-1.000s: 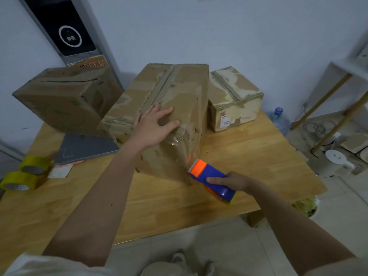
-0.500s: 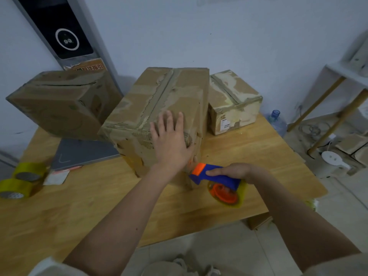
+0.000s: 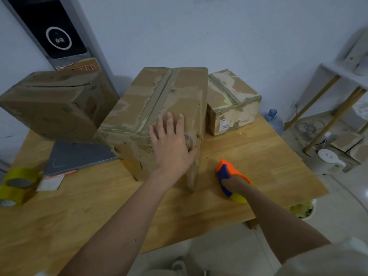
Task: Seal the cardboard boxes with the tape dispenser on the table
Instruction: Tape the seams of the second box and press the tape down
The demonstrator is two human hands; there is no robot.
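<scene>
Pressing flat on the middle box (image 3: 159,108), the left hand (image 3: 171,144) steadies it on the table (image 3: 258,156) while the right hand (image 3: 235,184) grips the tape dispenser (image 3: 227,172) beside its corner. Loose tape could wrinkle or lift if pressure slips.

Single head-worn wide-angle view, looking forward and down, close over the table (image 3: 249,156); wall fills the upper frame.

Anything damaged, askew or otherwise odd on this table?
Yes. All three boxes are scuffed, with the surface paper torn off in pale patches, most on the middle box under the left hand. The left box sits tilted, its top seam gaping. Nothing looks spilled.
</scene>
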